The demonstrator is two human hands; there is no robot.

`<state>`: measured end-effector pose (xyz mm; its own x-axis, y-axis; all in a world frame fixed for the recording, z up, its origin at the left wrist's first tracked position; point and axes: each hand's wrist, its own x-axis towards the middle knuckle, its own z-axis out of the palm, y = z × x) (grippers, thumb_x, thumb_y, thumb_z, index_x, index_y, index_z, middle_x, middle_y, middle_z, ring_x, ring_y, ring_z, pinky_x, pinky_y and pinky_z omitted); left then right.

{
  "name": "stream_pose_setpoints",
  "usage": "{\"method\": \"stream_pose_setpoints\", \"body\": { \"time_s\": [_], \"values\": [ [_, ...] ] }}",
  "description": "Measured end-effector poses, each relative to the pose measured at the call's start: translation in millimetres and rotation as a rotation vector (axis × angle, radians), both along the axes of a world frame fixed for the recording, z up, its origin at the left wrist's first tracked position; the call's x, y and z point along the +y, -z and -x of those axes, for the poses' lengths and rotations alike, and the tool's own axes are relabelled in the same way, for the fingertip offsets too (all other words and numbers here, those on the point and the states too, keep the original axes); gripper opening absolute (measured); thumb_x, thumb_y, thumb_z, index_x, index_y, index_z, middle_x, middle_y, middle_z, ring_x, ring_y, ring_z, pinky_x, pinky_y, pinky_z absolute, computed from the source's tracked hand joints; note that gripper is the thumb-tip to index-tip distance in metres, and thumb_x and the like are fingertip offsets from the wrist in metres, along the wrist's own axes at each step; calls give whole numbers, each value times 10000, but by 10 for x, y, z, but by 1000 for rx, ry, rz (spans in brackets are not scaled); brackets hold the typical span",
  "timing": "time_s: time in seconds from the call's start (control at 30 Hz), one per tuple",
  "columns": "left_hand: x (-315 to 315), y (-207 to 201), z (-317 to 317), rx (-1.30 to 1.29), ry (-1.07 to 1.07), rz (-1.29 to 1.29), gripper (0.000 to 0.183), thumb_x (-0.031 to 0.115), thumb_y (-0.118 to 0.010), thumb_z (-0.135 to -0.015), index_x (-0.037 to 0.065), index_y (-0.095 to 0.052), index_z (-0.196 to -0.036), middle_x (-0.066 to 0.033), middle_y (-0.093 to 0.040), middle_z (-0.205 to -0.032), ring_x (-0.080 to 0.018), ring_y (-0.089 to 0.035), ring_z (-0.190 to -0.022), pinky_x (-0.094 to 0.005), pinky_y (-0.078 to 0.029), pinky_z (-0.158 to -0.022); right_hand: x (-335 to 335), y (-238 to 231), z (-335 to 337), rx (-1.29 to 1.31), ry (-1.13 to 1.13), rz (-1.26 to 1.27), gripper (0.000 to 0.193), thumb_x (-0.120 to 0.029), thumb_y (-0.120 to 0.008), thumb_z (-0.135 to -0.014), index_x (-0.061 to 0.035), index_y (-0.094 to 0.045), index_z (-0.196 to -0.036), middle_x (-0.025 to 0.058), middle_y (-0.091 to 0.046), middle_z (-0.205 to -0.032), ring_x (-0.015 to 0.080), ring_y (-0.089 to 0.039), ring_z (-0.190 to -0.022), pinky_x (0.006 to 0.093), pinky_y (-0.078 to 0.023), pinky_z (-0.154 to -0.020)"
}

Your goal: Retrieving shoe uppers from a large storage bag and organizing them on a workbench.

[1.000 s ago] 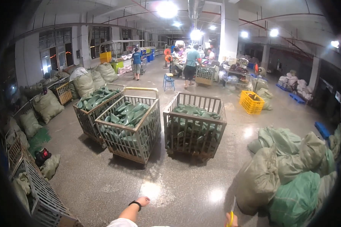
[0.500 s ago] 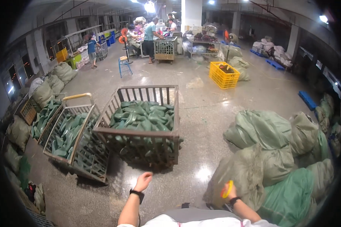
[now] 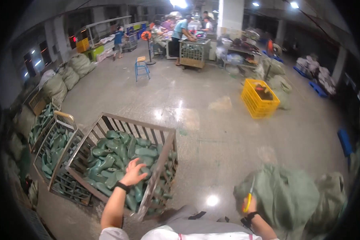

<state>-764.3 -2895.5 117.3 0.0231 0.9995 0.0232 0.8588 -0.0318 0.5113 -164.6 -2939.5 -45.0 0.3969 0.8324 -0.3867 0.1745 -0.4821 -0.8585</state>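
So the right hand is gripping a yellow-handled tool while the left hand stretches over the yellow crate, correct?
Not quite: the head view shows the left hand over the metal cart of green pieces, not the yellow crate. The right hand does grip the yellow-handled tool.

We spot dark-green, foot-shaped pieces [image 3: 102,152] inside a grey-brown barred metal cart [image 3: 140,123]; to its right, a yellow-handled tool [image 3: 248,201], a grey-green sack [image 3: 283,194] and a bright-yellow latticed plastic crate [image 3: 264,109].
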Motion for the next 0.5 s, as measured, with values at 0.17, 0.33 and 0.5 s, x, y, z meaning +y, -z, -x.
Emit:
{"method": "stream_pose_setpoints", "body": {
  "time_s": [0.17, 0.33, 0.5],
  "values": [
    [1076, -76, 202, 30, -204, 59, 485, 324, -675, -724, 159, -528, -1156, -149, -299, -1361, -352, -220, -1275, -495, -244, -986, 2832, -466, 501, -432, -616, -45, 294, -276, -592, -757, -13, -574, -887, 132, -594, -658, 248, -603, -584, 371, -472, -545],
    [1910, -113, 584, 194, -616, -244, 390, 135, -696, -651, 123, -566, -1018, -98, -476, -1178, -335, -352, -1186, -456, -269, -959, 4592, -292, 584, -687, -1164, 250, 449, -426, -579, -756, -46, -612, -992, 193, -636, -905, 331, -602, -889, 411, -458, -758],
    [3226, -831, 592, 187, -536, -89, 302, 179, -648, -718, 99, -578, -1001, -100, -542, -1091, -310, -433, -1119, -448, -294, -931, 6568, 359, -125, -993, -1399, 476, 418, -390, -521, -785, -63, -611, -1029, 193, -624, -997, 326, -593, -938, 404, -461, -783]
  ]
}}
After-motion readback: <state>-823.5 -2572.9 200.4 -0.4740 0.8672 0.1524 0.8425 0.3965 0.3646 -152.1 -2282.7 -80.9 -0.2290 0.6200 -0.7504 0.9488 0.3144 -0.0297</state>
